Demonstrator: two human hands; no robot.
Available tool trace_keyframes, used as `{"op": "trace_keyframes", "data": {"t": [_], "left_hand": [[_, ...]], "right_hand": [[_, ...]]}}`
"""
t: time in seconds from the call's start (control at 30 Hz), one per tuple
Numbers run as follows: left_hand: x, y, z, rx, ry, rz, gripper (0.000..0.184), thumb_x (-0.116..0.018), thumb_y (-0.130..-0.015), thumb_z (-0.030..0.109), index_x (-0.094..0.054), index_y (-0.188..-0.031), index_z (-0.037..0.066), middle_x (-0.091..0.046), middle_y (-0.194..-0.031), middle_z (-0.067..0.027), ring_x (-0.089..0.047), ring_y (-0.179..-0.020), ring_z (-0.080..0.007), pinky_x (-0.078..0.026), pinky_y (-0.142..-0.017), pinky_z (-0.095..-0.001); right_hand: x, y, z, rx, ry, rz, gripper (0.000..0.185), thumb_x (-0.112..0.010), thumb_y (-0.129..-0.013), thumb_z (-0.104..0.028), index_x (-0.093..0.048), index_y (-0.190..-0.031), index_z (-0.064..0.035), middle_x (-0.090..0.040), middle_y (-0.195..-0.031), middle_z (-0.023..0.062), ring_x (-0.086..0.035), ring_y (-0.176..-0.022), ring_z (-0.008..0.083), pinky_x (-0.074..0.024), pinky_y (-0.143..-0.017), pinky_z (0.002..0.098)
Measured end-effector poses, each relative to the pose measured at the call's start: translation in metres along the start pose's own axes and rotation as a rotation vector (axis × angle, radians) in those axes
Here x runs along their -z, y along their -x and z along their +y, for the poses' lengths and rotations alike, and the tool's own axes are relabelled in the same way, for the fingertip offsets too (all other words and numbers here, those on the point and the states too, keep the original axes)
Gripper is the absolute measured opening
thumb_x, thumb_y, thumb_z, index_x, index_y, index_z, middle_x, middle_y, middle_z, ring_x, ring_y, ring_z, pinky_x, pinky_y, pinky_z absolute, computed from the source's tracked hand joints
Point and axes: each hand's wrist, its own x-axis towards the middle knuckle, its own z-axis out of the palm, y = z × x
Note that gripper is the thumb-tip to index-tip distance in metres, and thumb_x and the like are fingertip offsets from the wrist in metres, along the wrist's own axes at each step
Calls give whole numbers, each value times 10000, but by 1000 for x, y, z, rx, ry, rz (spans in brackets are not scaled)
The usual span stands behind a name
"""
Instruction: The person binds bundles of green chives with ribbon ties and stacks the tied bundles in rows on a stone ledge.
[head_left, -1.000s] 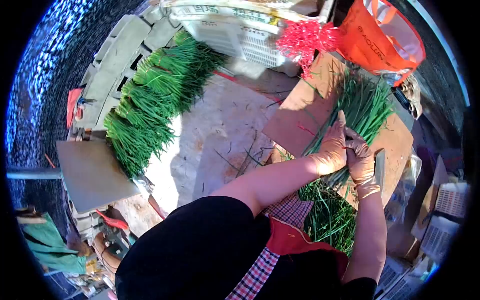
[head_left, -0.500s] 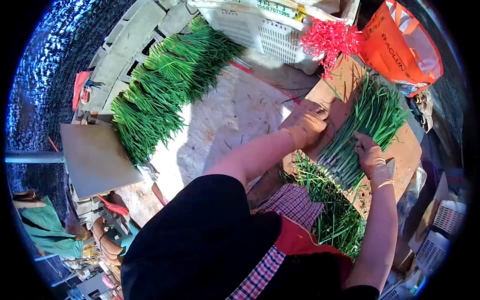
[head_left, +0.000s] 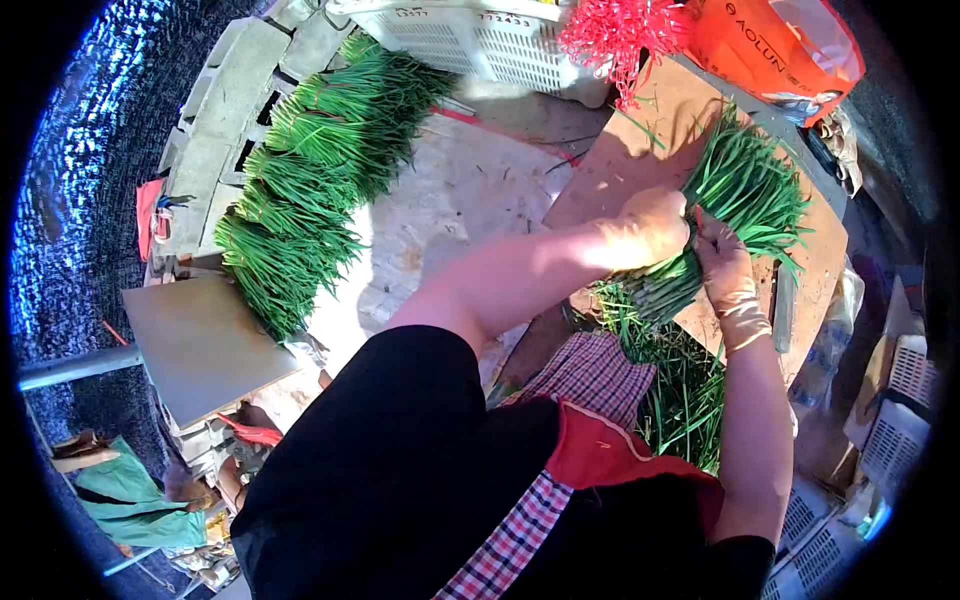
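Observation:
A bunch of garlic chives (head_left: 745, 185) lies on the brown board (head_left: 815, 235), leaf tips up and away, pale stems (head_left: 660, 290) towards me. My gloved left hand (head_left: 652, 232) is closed at the near middle of the bunch. Against it, my gloved right hand (head_left: 727, 268) is closed, thumb and fingers pinched. A short red tie (head_left: 698, 217) shows between the two hands and seems pinched in both; the fingertips partly hide it. Under the hands the bunch is narrowed, and the left forearm covers some of the stems.
Several tied chive bunches (head_left: 310, 150) line the wall of blocks at left. Red ties (head_left: 625, 40) hang by the white crate (head_left: 500, 45), beside an orange bag (head_left: 775, 45). A grey blade-like strip (head_left: 785, 310) lies on the board. Loose greens (head_left: 685, 390) are below its edge.
My left hand has moved right, onto the bunch, and meets my right hand. The spread chives are gathered narrower, and the red tie now shows. The view has shifted slightly.

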Motion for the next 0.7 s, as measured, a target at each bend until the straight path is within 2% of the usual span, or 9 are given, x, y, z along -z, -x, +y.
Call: {"op": "trace_keyframes", "data": {"t": [0.07, 0.17, 0.3, 0.4, 0.43, 0.47, 0.53, 0.63, 0.7], "left_hand": [[-4, -2, -11, 48, 52, -40, 236, -569, -812, 231, -624, -801, 2, -627, -711, -146, -632, -693, -272, -487, -624, -375], [18, 3, -15, 278, 625, -226, 386, -676, -788, 361, -587, -818, -13, -616, -785, -69, -554, -757, -115, -456, -673, -285], [-1, 5, -43, 11, 729, -204, 422, -665, -773, 114, -462, -1112, -35, -609, -958, -113, -562, -870, -145, -465, -755, -279], [-16, -1, -44, 141, 583, -134, 506, -621, -782, 64, -389, -1218, -45, -603, -958, -111, -563, -865, -152, -468, -754, -275], [-20, -1, -39, 234, 816, -131, 557, -602, -773, 29, -384, -1282, -29, -613, -941, -97, -560, -848, -138, -464, -735, -261], [-19, -1, -38, 224, 817, -125, 557, -602, -773, 29, -384, -1282, -29, -613, -941, -97, -560, -848, -138, -464, -735, -261], [-18, -1, -36, 171, 786, -72, 172, -625, -775, 41, -659, -938, 0, -613, -743, 0, -528, -696, -92, -448, -643, -256], [-29, -8, -46, 192, 790, -44, 75, -634, -780, 56, -670, -788, -9, -592, -692, 21, -513, -647, -85, -438, -597, -258], [-35, -9, -48, 215, 830, -15, 76, -632, -779, 54, -670, -791, -11, -594, -694, 21, -511, -640, -84, -433, -586, -255]], "right_hand": [[-3, -2, 8, 160, 226, 63, 289, -496, -851, -3, -570, -1129, 14, -624, -1053, 117, -549, -970, 154, -411, -883, 267], [-2, -4, 9, 13, 206, 85, 246, -508, -866, -46, -586, -1094, 3, -638, -977, 126, -572, -886, 169, -430, -845, 282], [-4, -7, 13, 67, 239, 100, 238, -530, -858, -60, -596, -1081, -9, -636, -977, 134, -582, -890, 195, -435, -845, 293], [-3, -9, 18, -1, 256, 107, 227, -525, -855, -49, -598, -1067, -9, -637, -976, 145, -588, -895, 216, -438, -845, 305], [-3, -8, 13, 16, 298, 107, 223, -523, -853, -40, -596, -1061, -5, -639, -966, 144, -590, -892, 225, -440, -846, 308], [-3, -10, 21, 57, 285, 120, 241, -528, -843, -27, -594, -1074, -9, -638, -953, 143, -591, -879, 221, -442, -843, 301], [-3, -11, 17, 40, 287, 89, 263, -545, -828, -16, -591, -1087, -9, -639, -944, 131, -590, -870, 203, -443, -841, 290], [-5, -13, 26, 8, 167, 78, 296, -520, -838, 4, -573, -1129, -7, -611, -953, 36, -527, -863, 118, -415, -834, 243], [-2, -13, 17, -49, 187, 65, 297, -550, -821, 0, -579, -1116, -7, -624, -937, 63, -552, -850, 147, -428, -827, 258]]}}
